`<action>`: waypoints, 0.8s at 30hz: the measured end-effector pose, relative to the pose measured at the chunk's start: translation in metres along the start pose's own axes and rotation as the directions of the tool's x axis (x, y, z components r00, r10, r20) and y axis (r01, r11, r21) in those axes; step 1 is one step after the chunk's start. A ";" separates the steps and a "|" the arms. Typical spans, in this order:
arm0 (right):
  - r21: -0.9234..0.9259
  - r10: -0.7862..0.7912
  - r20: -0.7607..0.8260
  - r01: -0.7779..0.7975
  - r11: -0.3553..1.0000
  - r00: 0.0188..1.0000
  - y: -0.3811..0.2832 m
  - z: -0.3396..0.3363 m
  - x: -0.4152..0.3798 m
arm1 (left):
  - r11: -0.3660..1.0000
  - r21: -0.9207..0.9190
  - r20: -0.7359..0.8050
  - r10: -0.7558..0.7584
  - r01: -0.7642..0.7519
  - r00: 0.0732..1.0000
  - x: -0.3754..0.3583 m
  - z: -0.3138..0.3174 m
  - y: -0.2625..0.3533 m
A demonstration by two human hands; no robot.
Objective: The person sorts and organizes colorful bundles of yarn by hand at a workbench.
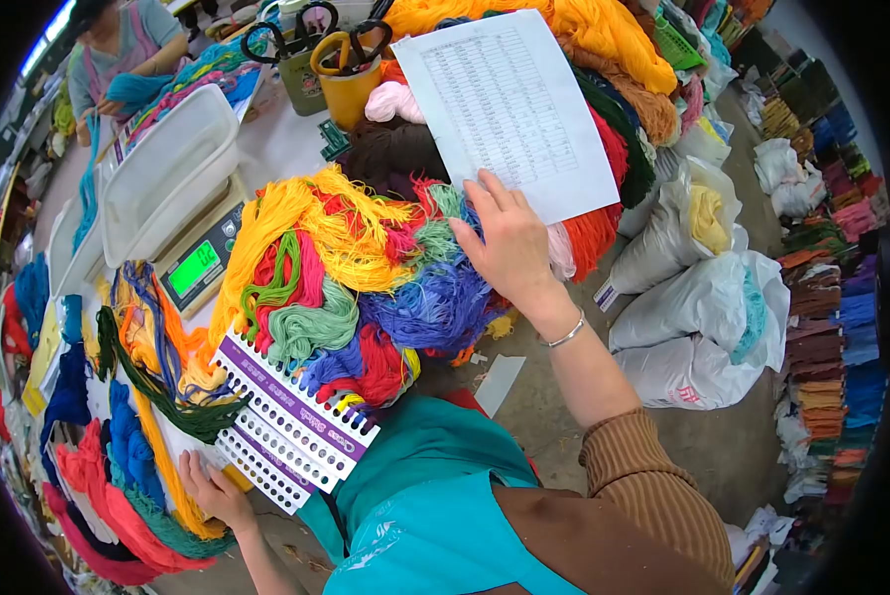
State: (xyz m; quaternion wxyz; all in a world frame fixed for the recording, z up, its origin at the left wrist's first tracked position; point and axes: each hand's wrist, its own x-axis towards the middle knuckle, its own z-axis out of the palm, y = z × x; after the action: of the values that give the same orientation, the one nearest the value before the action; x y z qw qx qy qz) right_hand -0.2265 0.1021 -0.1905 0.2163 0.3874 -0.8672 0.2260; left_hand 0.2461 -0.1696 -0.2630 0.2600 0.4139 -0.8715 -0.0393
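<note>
My right hand lies with its fingers apart at the lower edge of a printed paper sheet, which rests on thread bundles. Below its fingers spreads a tangled pile of embroidery thread in yellow, green, red and blue. My left hand is at the table's near edge, fingers stretched out, beside an orange-yellow skein. Just right of it are white and purple punched thread cards, whose printing reads "Cross Stitch". A dark green skein touches the cards.
A digital scale carries a white plastic tray. Scissors stand in a yellow cup and a green cup. Across the table a person handles blue thread. White bags stand on the floor at right.
</note>
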 end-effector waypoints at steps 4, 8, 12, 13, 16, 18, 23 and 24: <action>-0.017 0.007 0.005 -0.007 1.000 1.000 -0.001 0.000 0.001 | 1.000 0.001 -0.003 0.014 -0.014 1.000 0.000 0.000 0.001; -0.033 0.012 0.011 -0.011 0.999 1.000 -0.002 0.000 0.002 | 0.999 0.013 -0.013 0.030 -0.029 0.999 0.001 0.000 0.001; -0.028 0.016 0.014 -0.016 0.999 1.000 -0.003 0.000 0.002 | 0.999 0.018 -0.022 0.035 -0.034 0.999 0.000 0.001 -0.002; -0.028 0.015 0.014 -0.014 0.999 1.000 -0.003 0.000 0.002 | 0.999 0.018 -0.023 0.033 -0.033 0.999 0.000 0.001 -0.002; -0.037 0.017 0.018 -0.017 0.999 1.000 -0.003 0.000 0.002 | 1.000 0.003 -0.021 0.022 -0.022 1.000 0.000 0.000 0.000; -0.042 0.016 0.013 -0.016 0.999 1.000 -0.004 0.001 0.002 | 1.000 0.008 -0.020 0.021 -0.021 1.000 0.000 -0.001 0.001; -0.048 0.027 0.023 -0.025 0.999 0.999 -0.006 0.000 0.002 | 1.000 -0.012 -0.032 0.024 -0.024 0.999 -0.001 0.000 -0.001; -0.051 0.030 0.025 -0.028 0.998 0.999 -0.006 0.000 0.003 | 1.000 -0.014 -0.035 0.024 -0.025 0.999 -0.001 0.000 -0.002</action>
State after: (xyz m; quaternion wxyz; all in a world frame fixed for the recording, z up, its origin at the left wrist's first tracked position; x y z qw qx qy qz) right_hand -0.2233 0.0968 -0.1878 0.2116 0.3720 -0.8810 0.2019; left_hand 0.2482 -0.1701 -0.2642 0.2788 0.4019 -0.8715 -0.0353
